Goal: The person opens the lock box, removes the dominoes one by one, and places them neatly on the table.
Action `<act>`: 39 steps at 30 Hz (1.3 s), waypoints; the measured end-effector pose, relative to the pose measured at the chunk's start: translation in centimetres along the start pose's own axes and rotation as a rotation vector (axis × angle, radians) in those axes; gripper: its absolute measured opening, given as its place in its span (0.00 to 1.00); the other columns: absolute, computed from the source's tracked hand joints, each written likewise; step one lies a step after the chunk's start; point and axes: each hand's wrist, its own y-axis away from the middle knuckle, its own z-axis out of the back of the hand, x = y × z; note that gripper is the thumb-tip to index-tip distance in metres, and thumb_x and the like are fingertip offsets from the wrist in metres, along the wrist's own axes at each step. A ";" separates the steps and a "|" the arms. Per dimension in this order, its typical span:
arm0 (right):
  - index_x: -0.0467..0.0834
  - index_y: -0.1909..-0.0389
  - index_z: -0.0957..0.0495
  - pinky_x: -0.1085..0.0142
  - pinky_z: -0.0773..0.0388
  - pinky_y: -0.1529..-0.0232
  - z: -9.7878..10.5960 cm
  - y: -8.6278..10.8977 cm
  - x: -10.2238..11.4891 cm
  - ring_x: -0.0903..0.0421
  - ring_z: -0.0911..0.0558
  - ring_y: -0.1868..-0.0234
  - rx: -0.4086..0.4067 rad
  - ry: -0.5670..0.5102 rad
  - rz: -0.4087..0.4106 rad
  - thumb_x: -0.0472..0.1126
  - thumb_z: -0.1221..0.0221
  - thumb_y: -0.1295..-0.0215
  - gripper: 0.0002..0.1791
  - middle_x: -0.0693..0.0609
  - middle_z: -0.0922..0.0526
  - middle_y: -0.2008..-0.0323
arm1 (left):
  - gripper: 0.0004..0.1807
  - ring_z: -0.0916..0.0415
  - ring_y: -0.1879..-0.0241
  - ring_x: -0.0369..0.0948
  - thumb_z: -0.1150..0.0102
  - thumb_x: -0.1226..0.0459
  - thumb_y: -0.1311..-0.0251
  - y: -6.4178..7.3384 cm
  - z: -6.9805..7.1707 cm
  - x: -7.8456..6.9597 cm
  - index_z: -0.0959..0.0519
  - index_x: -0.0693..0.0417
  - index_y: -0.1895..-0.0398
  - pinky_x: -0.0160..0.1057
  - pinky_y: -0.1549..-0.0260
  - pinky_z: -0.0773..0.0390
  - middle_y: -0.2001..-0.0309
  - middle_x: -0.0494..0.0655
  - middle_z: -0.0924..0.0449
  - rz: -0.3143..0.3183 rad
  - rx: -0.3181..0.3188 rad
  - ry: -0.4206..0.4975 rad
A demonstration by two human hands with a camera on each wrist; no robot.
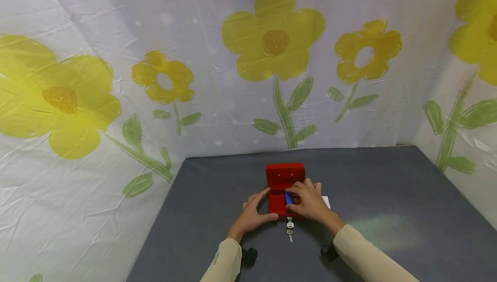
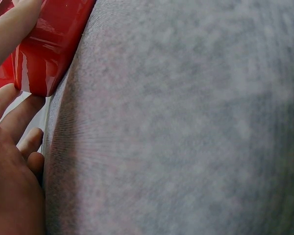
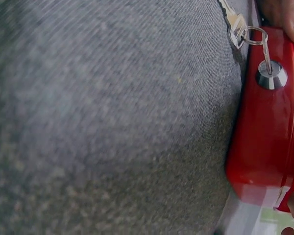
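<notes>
A small red cash box [image 1: 277, 206] stands on the dark table with its lid [image 1: 285, 173] raised at the back. My left hand [image 1: 251, 218] holds the box at its left side, thumb at the front corner and fingers along the side toward the back. Over the box's right part, my right hand [image 1: 310, 203] pinches a flat blue object [image 1: 289, 199] between thumb and fingers; its kind is hard to tell. A key sits in the round front lock [image 3: 271, 77], and a second key [image 3: 234, 27] hangs from its ring.
A white card-like piece [image 1: 326, 201] shows partly behind my right hand, beside the box. The dark grey table [image 1: 209, 187] spreads around the box. Behind it hangs a pale cloth [image 1: 217, 113] printed with yellow flowers.
</notes>
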 end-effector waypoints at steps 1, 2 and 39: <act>0.47 0.48 0.13 0.56 0.48 0.59 0.0 0.1 -0.1 0.55 0.31 0.58 -0.004 -0.001 0.003 0.49 0.22 0.50 0.27 0.52 0.13 0.54 | 0.48 0.46 0.27 0.58 0.28 0.40 0.47 0.0 0.0 0.0 0.40 0.23 0.23 0.72 0.37 0.36 0.22 0.50 0.43 0.000 0.000 0.000; 0.47 0.48 0.13 0.56 0.48 0.59 0.1 0.1 -0.1 0.56 0.31 0.59 -0.008 -0.002 0.006 0.49 0.22 0.51 0.27 0.52 0.13 0.54 | 0.48 0.46 0.27 0.58 0.28 0.40 0.47 0.0 0.0 0.0 0.40 0.23 0.23 0.72 0.37 0.36 0.22 0.50 0.43 0.002 -0.001 -0.001; 0.45 0.48 0.14 0.56 0.52 0.60 1.7 1.3 -2.2 0.59 0.36 0.62 -0.090 -0.037 0.019 0.46 0.23 0.49 0.26 0.52 0.15 0.54 | 0.49 0.45 0.28 0.56 0.27 0.38 0.51 -0.2 -0.3 0.2 0.39 0.23 0.23 0.71 0.37 0.35 0.22 0.49 0.41 0.032 -0.024 0.004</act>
